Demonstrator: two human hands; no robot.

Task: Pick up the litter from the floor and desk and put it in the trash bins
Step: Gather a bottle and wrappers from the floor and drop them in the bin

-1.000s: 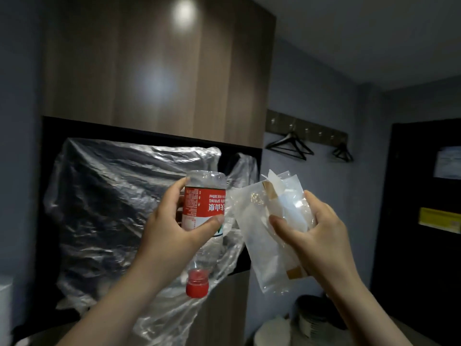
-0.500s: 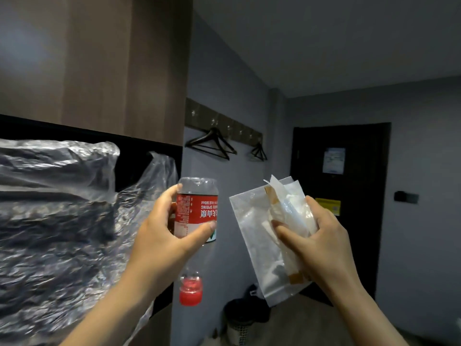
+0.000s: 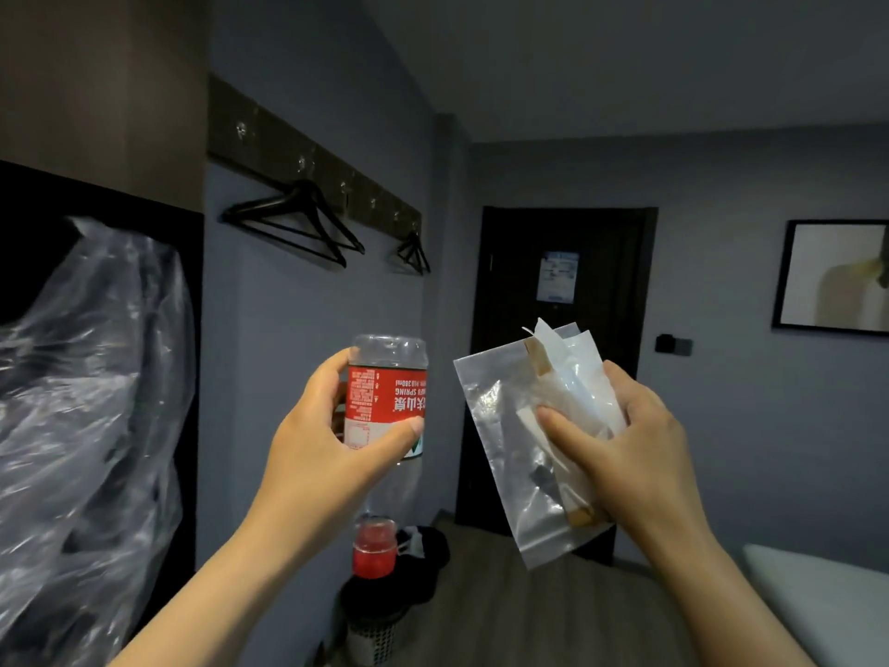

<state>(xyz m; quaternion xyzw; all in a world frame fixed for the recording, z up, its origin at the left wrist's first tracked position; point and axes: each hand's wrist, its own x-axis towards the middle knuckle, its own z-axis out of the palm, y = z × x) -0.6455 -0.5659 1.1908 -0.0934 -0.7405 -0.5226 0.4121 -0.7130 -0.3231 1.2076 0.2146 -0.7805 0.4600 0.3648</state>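
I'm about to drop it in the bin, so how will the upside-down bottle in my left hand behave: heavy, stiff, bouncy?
The bottle looks empty, clear right through, so probably light. Its thin walls would likely dent if the left hand squeezes harder. Round and capped, it may bounce or roll if it misses the trash bin.

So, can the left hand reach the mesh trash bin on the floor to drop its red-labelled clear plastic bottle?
Probably not yet. The left hand holds the red-labelled clear plastic bottle high, and the mesh trash bin stands lower and farther ahead. Nothing seems to block the way.
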